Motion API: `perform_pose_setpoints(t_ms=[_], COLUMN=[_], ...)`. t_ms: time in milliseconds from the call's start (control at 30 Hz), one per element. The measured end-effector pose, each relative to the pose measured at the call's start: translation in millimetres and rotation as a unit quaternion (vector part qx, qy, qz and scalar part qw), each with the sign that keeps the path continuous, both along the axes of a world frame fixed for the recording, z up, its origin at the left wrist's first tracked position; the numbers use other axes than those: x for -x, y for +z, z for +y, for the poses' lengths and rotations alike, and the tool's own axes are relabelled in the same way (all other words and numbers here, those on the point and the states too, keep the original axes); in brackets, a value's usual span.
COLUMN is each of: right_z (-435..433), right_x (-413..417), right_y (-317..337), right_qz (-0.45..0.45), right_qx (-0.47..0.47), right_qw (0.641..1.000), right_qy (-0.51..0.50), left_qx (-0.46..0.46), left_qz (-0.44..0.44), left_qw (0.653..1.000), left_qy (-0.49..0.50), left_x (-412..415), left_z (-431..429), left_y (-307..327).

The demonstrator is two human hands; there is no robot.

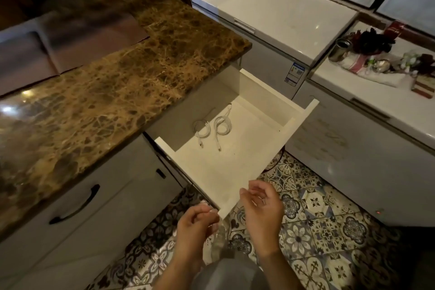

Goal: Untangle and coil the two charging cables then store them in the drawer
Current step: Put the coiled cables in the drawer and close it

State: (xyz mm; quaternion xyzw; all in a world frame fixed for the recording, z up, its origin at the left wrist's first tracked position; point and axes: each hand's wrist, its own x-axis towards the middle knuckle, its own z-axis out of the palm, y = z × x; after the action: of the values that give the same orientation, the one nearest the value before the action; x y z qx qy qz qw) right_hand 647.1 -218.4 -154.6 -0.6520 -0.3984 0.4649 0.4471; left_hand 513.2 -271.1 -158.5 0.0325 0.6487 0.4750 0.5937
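cables (216, 127) lay coiled side by side in the open drawer (298, 130). left hand (196, 221) and right hand (263, 205) were loosely curled, holding nothing.

The drawer (299, 122) stands pulled out from under the table (106, 73), which spreads toward 10 o'clock. In it the left cable (200, 128) lies just at 9 o'clock of the right cable (222, 126). One freezer (270, 7) stands behind at 12 o'clock, a second freezer (353, 148) at 3 o'clock. The left hand (195, 223) and right hand (263, 205) hover at 6 o'clock by the drawer's front, over the floor (317, 231).
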Motion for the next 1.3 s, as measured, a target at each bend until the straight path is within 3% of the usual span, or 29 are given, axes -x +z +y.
perform_pose_setpoints(t_ms=[167,467,600,900,1300], right_z=[-28,-46,-38,-21,9], right_x=[3,5,9,13,43], right_y=[0,0,-1,-1,-3], right_qz=[0.038,0.120,0.114,0.118,0.154], right_qx=[0.046,0.086,0.073,0.059,0.053], right_qw=[0.998,0.989,0.990,0.991,0.985], right_qy=[0.009,0.032,0.032,0.033,0.057], left_qx=[0.053,0.025,0.015,0.016,-0.014], left_qz=[-0.278,-0.448,-0.460,-0.430,-0.407], left_qw=[0.954,0.867,0.856,0.877,0.867], left_qy=[0.097,0.218,0.235,0.213,0.286], left_x=[-9,-25,-17,-20,-2], left_z=[-13,-20,-22,-17,3], left_y=[-5,12,15,20,9])
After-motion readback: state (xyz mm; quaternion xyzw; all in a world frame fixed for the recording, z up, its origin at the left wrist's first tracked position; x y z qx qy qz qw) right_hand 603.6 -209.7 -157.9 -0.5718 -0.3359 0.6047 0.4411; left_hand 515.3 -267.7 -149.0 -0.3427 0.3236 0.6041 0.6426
